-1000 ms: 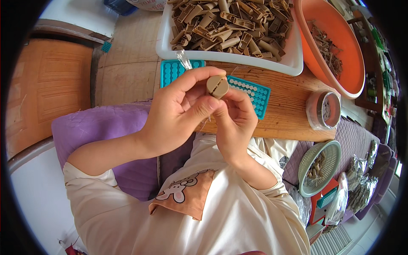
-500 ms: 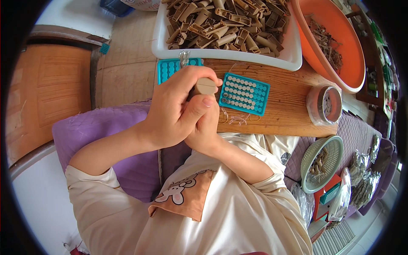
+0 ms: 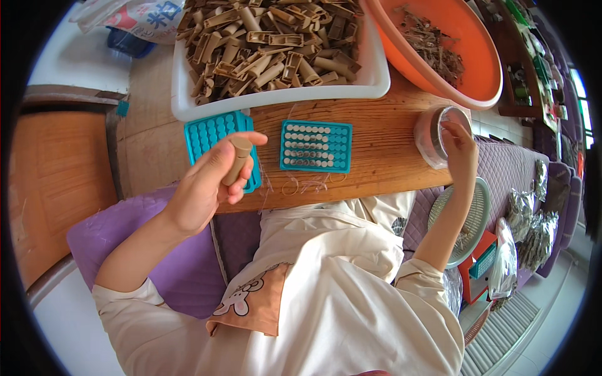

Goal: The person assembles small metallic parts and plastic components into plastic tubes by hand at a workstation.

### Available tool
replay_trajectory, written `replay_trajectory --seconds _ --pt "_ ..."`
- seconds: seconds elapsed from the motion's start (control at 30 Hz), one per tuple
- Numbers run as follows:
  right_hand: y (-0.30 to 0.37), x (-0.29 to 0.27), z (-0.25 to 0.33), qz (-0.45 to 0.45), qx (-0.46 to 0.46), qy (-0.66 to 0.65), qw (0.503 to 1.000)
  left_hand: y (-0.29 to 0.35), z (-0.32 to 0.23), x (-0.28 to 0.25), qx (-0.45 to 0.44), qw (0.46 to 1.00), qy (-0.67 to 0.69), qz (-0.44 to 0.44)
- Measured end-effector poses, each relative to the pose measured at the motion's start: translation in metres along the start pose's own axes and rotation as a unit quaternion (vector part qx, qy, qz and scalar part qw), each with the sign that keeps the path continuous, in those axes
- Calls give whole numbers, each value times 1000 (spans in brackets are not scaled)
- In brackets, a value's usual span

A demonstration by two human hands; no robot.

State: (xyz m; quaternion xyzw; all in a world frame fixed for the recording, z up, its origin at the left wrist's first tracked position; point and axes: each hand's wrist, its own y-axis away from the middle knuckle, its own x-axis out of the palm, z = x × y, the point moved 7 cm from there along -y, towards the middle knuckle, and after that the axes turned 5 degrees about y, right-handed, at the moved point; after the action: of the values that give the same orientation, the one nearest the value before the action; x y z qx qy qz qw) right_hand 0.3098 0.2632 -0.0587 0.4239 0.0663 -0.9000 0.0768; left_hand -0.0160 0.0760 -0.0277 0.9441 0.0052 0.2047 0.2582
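Note:
My left hand [image 3: 210,178] is closed around a tan plastic tube [image 3: 237,164], held nearly upright over the table's left side. The tube's round end faces up, and my index finger stretches out beyond it. At the table's right end, my right hand [image 3: 459,143] reaches into a round, clear-walled tub [image 3: 424,133]. Its fingertips are down inside the rim, so what they touch is hidden. Between my hands lies a teal tray [image 3: 342,143] with rows of small white and silvery discs. Another teal tray [image 3: 212,130] with round wells sits partly behind my left hand.
A large white bin [image 3: 282,99] full of tan plastic pieces stands at the table's far side. Right of it is an orange basin [image 3: 486,72] holding brown scraps. A pale green basket [image 3: 481,203] sits below my right forearm. Thin strands lie on the wooden table [image 3: 376,156].
My hands were together around the tan piece and have parted. The left keeps it, lower and further left; the right has moved right into the round tub. The view has shifted rightward.

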Motion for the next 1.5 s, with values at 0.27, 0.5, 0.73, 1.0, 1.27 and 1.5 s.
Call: replay_trajectory --seconds 0.27,0.5,0.73,1.0,1.27,1.5 --pt "-37 2 -44 6 -32 190 981 -14 20 19 -61 993 67 70" --pt "-46 16 -51 12 -21 300 953 -22 24 13 -63 990 114 58" --pt "-37 -30 -72 -21 87 72 993 -23 30 8 -115 970 205 55" --pt "-4 1 30 -8 39 -137 990 -20 35 3 -146 943 297 45" --pt "41 112 154 148 -75 -294 941 -21 38 3 -146 951 273 7" --pt "66 113 214 84 -237 -272 929 -11 20 12 -58 987 150 18"
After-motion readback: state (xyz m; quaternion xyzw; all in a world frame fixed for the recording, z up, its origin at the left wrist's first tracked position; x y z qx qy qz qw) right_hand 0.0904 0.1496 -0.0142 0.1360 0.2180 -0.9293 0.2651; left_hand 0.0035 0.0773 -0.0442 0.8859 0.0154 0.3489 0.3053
